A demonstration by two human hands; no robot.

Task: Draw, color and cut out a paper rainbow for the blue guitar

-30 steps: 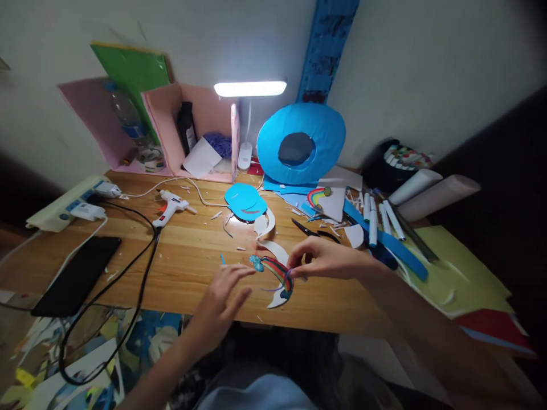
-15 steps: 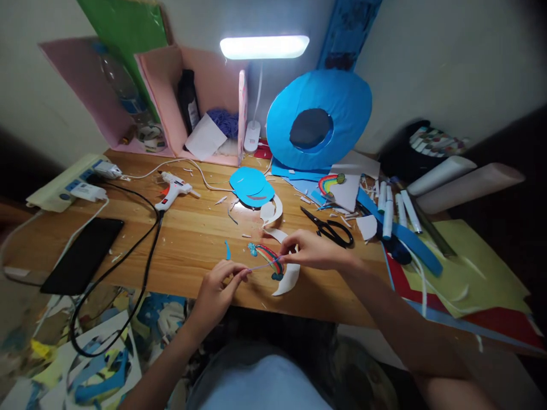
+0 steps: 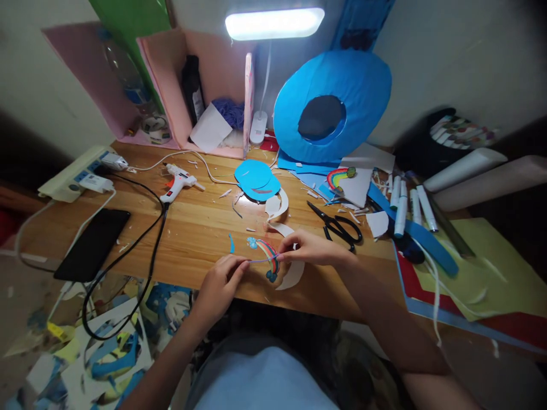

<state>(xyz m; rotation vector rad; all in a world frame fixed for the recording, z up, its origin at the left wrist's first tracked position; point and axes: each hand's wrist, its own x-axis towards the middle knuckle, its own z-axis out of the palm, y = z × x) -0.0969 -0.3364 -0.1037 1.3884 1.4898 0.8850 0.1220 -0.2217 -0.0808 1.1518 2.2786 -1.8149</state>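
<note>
A thin purple strand (image 3: 257, 261), perhaps yarn, runs nearly straight between my two hands. My left hand (image 3: 222, 281) pinches its left end between thumb and forefinger. At the other end, my right hand (image 3: 308, 248) has its fingertips closed on the strand. Just behind and below the strand is a paper rainbow (image 3: 268, 256) with blue clouds at its ends; whether it touches my right fingers I cannot tell. White curved paper (image 3: 293, 275) lies partly hidden beneath my right hand. A small blue paper sliver (image 3: 231, 243) rests left of the rainbow.
Black scissors (image 3: 337, 226) lie beyond my right hand. A glue gun (image 3: 176, 185) with a looping black cable (image 3: 147, 265) and a phone (image 3: 93, 245) are at left. Blue discs (image 3: 257, 179), a blue ring (image 3: 286, 114) and markers (image 3: 400, 213) stand or lie farther back.
The camera view has shifted slightly, so the desk things appear moved. Both hands still pinch the purple strand, which now sits more level.
</note>
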